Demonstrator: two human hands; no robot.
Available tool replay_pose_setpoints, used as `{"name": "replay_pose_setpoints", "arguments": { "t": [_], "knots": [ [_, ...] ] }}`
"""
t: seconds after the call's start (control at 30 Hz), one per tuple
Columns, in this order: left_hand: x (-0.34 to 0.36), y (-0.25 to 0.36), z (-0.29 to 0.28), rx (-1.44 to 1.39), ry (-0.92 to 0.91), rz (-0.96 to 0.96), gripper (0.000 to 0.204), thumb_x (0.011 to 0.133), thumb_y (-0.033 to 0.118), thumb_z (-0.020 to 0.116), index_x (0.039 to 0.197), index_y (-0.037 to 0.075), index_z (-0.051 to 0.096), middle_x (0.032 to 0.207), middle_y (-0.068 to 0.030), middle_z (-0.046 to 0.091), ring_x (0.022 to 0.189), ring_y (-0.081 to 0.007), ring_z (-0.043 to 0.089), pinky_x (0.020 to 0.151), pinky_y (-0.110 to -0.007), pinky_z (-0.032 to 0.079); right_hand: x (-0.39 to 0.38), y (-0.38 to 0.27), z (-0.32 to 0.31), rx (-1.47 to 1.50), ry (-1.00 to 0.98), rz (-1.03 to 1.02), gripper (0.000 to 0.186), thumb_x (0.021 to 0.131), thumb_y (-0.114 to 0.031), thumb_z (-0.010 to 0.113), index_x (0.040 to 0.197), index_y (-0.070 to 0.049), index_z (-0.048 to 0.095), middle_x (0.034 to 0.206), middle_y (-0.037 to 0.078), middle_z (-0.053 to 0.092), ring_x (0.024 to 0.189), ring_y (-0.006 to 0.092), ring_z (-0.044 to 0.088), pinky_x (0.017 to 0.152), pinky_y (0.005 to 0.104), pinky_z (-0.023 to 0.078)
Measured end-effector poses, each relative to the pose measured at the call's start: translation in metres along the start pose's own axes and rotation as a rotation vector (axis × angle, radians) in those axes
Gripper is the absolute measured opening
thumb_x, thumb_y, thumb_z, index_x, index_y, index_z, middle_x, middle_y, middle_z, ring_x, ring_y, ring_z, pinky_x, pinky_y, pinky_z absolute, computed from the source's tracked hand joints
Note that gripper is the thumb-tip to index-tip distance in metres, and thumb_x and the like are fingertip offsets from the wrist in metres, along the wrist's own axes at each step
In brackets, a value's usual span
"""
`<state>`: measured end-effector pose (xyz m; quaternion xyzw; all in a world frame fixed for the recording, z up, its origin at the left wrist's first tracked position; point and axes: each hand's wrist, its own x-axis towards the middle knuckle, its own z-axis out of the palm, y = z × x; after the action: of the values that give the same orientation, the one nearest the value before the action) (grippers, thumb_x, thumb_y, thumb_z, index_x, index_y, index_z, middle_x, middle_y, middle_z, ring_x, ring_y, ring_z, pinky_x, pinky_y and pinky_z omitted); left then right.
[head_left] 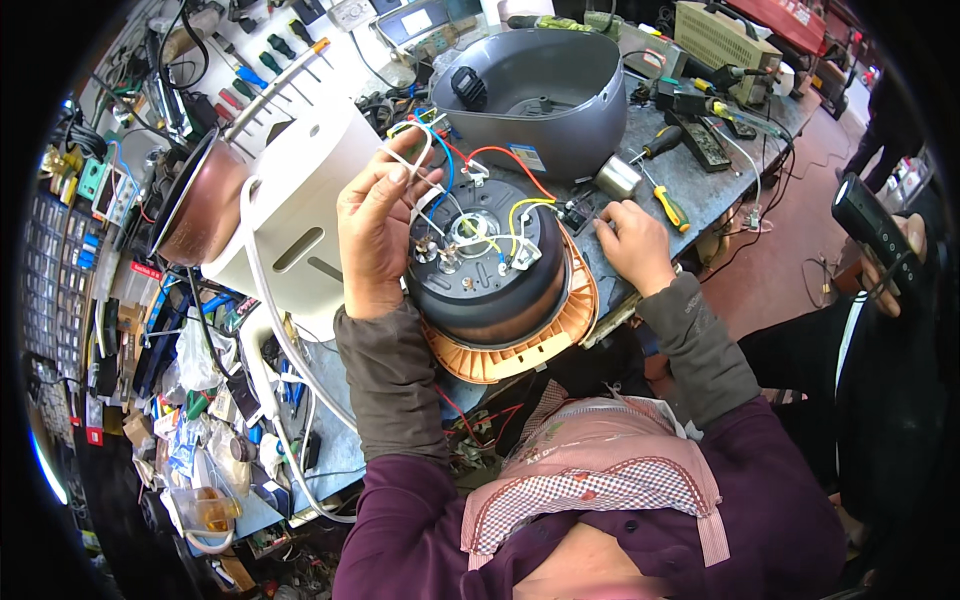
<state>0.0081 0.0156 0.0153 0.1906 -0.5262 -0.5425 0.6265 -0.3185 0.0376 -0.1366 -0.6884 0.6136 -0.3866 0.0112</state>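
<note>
In the head view, my left hand is raised at the left of an upturned appliance pot, its curled fingers closed on white wires. The pot has a dark base plate with red, blue, yellow and white wiring, and an orange ribbed ring around it. My right hand is at its upper right, fingers bent, beside a small black component; what the fingertips hold, if anything, I cannot make out.
Behind are a grey housing and screwdrivers. A white housing, copper-coloured bowl and cluttered tools crowd the left. At the right, another person's hand holds a black handheld device near the bench.
</note>
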Motion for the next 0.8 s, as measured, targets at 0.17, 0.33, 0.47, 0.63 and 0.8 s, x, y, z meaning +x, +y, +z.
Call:
{"name": "replay_pose_setpoints", "arguments": {
  "t": [0.17, 0.33, 0.47, 0.63, 0.8],
  "knots": [
    [-0.008, 0.011, 0.014, 0.212, -0.119, 0.21, 0.012, 0.095, 0.007, 0.073, 0.087, -0.002, 0.072, 0.128, -0.0256, 0.073, 0.124, -0.0358, 0.068, 0.116, -0.055, 0.047, 0.004, 0.004, -0.001, 0.06, -0.022, 0.021, 0.022, 0.096, -0.029, 0.072, 0.091, -0.008, 0.07, 0.089, 0.014, 0.072, 0.084, 0.0394, 0.07, 0.071, 0.0509, 0.053],
    [-0.034, 0.028, 0.033, 0.082, -0.194, 0.187, 0.022, 0.092, 0.006, 0.071, 0.072, 0.003, 0.06, 0.085, -0.0165, 0.072, 0.096, -0.0308, 0.072, 0.113, -0.056, 0.048, 0.003, 0.004, -0.003, 0.142, 0.006, 0.008, 0.022, 0.096, -0.029, 0.072, 0.091, -0.008, 0.07, 0.089, 0.014, 0.073, 0.086, 0.0398, 0.071, 0.072, 0.0526, 0.053],
    [-0.058, 0.042, 0.071, 0.827, -0.285, 0.377, 0.022, 0.084, 0.0, 0.077, 0.071, 0.005, 0.06, 0.082, -0.0062, 0.072, 0.092, -0.0257, 0.072, 0.101, -0.047, 0.053, 0.005, 0.009, -0.006, 0.247, 0.009, 0.065, 0.019, 0.094, -0.024, 0.073, 0.092, -0.006, 0.072, 0.087, 0.014, 0.071, 0.083, 0.0386, 0.07, 0.071, 0.05, 0.052],
    [-0.096, 0.02, 0.106, 1.574, -0.343, 0.64, 0.016, 0.08, 0.006, 0.082, 0.078, 0.009, 0.066, 0.102, -0.0038, 0.076, 0.11, -0.0312, 0.072, 0.096, -0.047, 0.051, 0.017, 0.018, -0.005, 0.501, -0.051, 0.235, 0.016, 0.095, -0.017, 0.072, 0.096, -0.002, 0.076, 0.086, 0.012, 0.075, 0.078, 0.0231, 0.073, 0.069, 0.0377, 0.054],
    [-0.102, -0.001, 0.11, 1.421, -0.267, 0.634, 0.013, 0.079, 0.004, 0.081, 0.083, 0.007, 0.069, 0.101, -0.0053, 0.074, 0.108, -0.0299, 0.071, 0.103, -0.05, 0.05, 0.023, 0.045, 0.007, 0.889, 0.036, 0.288, 0.019, 0.097, -0.013, 0.072, 0.107, 0.004, 0.074, 0.087, 0.003, 0.072, 0.075, 0.0084, 0.061, 0.068, 0.0282, 0.049]
  ]
}}
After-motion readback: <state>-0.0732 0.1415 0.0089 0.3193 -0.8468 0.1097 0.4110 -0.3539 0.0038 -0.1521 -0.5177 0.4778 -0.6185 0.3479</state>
